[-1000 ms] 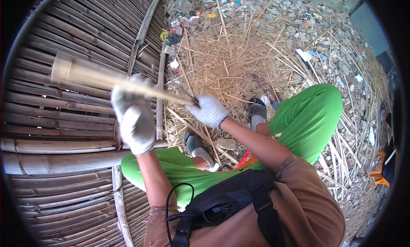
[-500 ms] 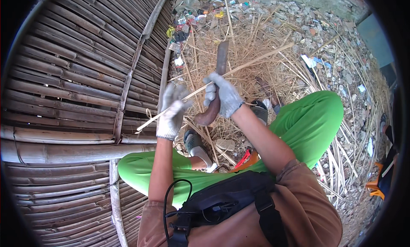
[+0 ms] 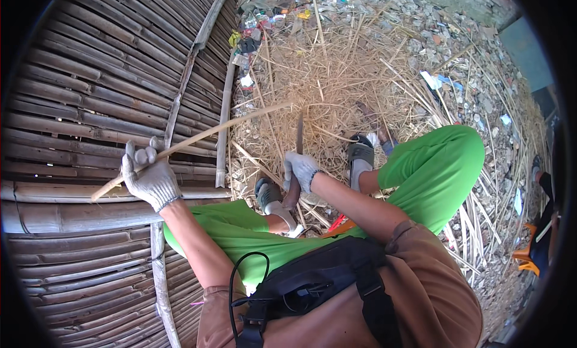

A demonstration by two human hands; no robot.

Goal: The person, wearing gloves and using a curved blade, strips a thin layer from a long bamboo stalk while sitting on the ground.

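In the head view, looking down over your own lap, your gloved left hand [image 3: 149,177] is out to your left, fingers half curled, with hold of a long pale strip [image 3: 222,127], which looks like split bamboo. The strip slants upward to the right: its near end pokes out past your hand on the left, and its far end lies in front of you, near the tip of a knife. Whether strip and blade touch, you cannot tell from here.

Your gloved right hand [image 3: 302,169] is closed around the grip of that knife [image 3: 300,134]. The dark blade points away from you, and the rounded brown handle end shows below your fist, between your legs.

You wear green trousers [image 3: 430,174], a brown shirt [image 3: 433,288] and a black pouch [image 3: 318,276] across your chest. Your knees are spread, with a dark sandal [image 3: 266,192] on your left foot and another on your right. Beyond them, straw-coloured shavings [image 3: 330,71] cover stony ground. On your left stands a bamboo slat panel [image 3: 108,95]; at the far right is an orange stool [image 3: 526,267], partly hidden.
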